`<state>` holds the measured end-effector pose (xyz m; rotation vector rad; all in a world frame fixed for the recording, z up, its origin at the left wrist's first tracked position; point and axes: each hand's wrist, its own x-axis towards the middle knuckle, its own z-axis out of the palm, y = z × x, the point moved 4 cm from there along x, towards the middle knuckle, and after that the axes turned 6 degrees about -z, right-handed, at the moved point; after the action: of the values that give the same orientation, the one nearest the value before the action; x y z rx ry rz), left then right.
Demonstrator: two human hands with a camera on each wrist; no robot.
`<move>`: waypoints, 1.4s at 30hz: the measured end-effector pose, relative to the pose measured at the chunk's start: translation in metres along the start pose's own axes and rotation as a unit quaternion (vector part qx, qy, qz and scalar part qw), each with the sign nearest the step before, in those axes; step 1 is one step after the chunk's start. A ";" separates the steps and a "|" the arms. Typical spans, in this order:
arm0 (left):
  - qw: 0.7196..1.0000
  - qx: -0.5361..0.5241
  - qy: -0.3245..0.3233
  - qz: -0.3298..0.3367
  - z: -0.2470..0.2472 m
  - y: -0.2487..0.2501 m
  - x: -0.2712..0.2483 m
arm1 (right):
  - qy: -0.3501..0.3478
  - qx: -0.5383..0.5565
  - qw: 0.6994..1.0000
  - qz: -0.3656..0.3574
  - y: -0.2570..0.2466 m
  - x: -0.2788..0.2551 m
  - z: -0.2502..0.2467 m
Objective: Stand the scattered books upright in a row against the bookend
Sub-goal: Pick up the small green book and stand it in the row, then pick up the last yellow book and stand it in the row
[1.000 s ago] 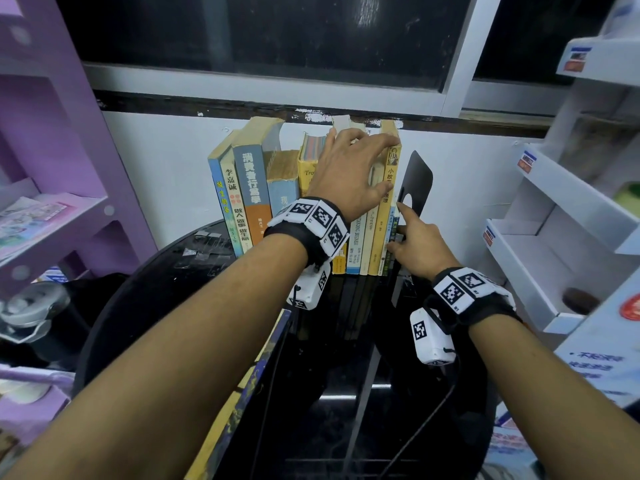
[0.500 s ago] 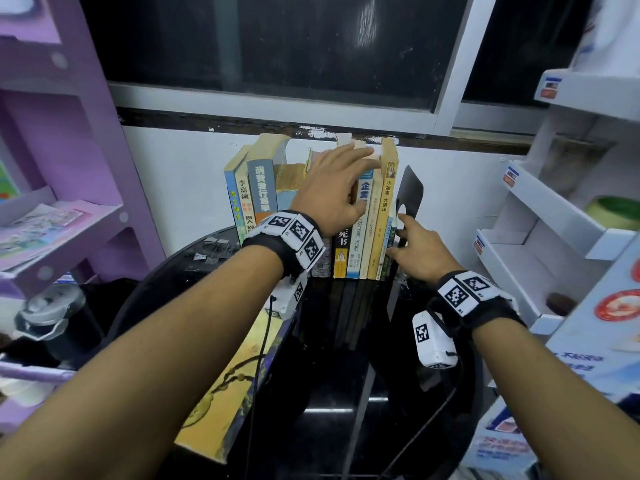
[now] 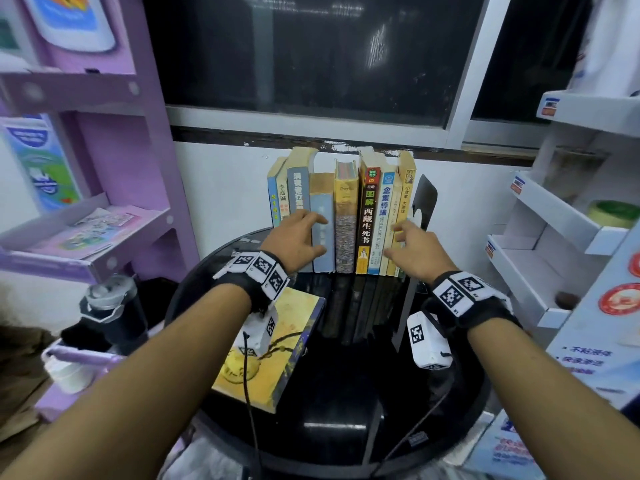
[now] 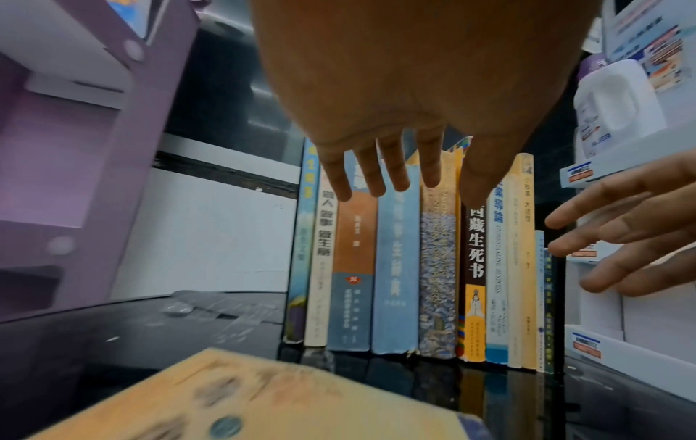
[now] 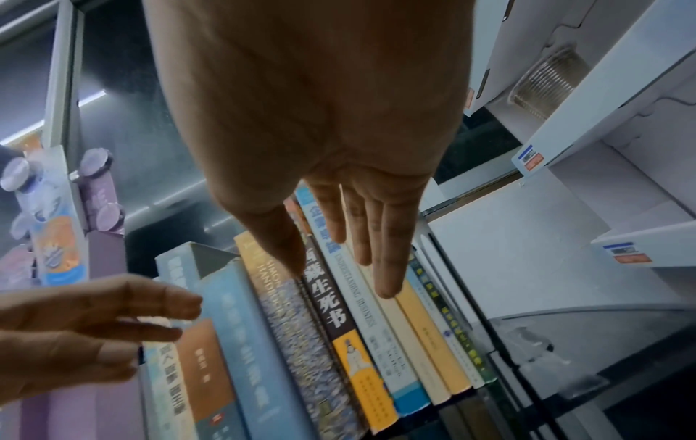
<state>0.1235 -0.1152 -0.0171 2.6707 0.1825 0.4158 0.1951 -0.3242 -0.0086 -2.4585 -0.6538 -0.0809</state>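
Observation:
Several books (image 3: 346,216) stand upright in a row on the black round table (image 3: 346,410), spines toward me, with a black bookend (image 3: 425,199) at their right end. My left hand (image 3: 301,237) hovers with spread, straight fingers in front of the pale blue spine (image 4: 395,268) near the row's left part. My right hand (image 3: 408,247) is open before the yellow and cream spines (image 5: 414,321) at the right. Neither hand holds anything; whether they touch the spines is unclear. One yellow book (image 3: 277,358) lies flat on the table under my left wrist.
A purple shelf unit (image 3: 104,220) stands close on the left, a white one (image 3: 554,216) on the right holding a green tape roll (image 3: 613,213). A black bottle (image 3: 110,313) sits beside the table's left edge. Wall and window lie behind the books.
My left hand came down off the tops of the middle books and moved left to mid-spine height. My right hand left the bookend's base and opened before the right-hand books.

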 end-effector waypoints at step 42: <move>0.929 0.076 -0.271 -0.241 0.010 -0.096 -0.089 | -0.275 -0.038 0.958 0.072 -0.084 -0.028 0.138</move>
<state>0.0368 -0.0501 -0.0907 2.6428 0.6958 -0.5052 0.1189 -0.2006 -0.0840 -2.6037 -0.7002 0.6682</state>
